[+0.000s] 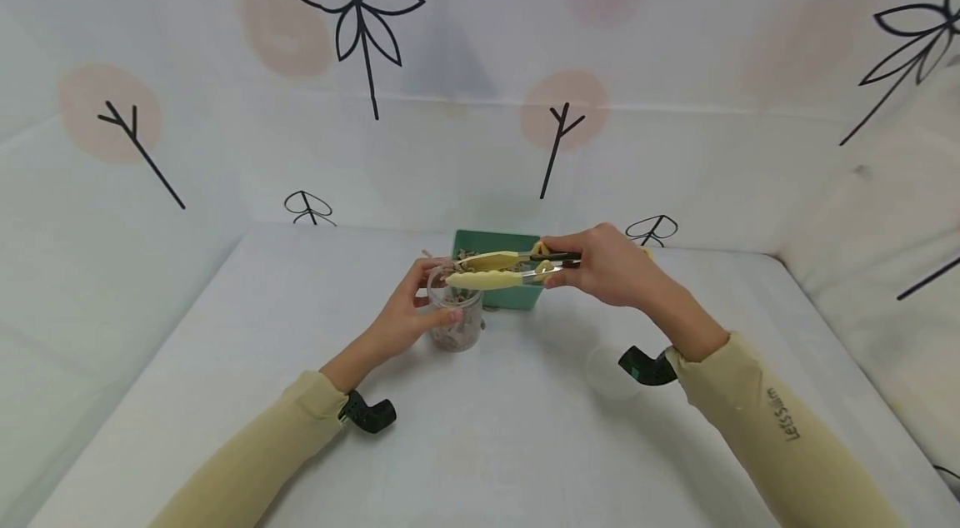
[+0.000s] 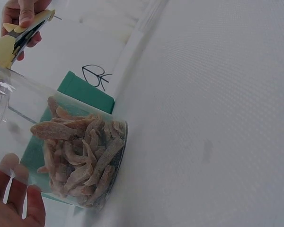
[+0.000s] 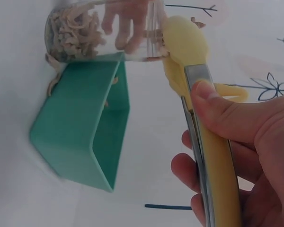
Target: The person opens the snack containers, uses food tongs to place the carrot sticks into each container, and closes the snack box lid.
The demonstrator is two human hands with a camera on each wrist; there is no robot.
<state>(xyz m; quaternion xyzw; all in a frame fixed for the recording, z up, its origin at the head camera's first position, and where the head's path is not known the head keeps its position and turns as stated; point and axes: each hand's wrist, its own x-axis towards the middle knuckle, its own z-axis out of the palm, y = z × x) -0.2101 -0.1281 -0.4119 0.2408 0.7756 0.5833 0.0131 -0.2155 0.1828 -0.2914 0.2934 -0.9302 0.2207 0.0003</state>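
Observation:
My left hand [image 1: 405,311] grips a clear jar [image 1: 459,335] around its side. Brown, dried strip-like pieces [image 2: 83,161] fill its lower part in the left wrist view. My right hand [image 1: 611,266] holds yellow-tipped tongs [image 1: 487,280] by their metal-edged handles. The tongs' heads are at the jar's mouth, with brownish bits [image 3: 194,21] showing beside them; how firmly these are pinched is hard to see. Just behind the jar stands a green box [image 1: 510,300] with more such pieces inside.
A few loose pieces [image 3: 53,84] lie on the table between the jar and the green box. A faint, clear round disc [image 1: 613,371] rests on the white table [image 1: 480,445] below the right forearm. A patterned white cloth wall [image 1: 465,170] rises behind.

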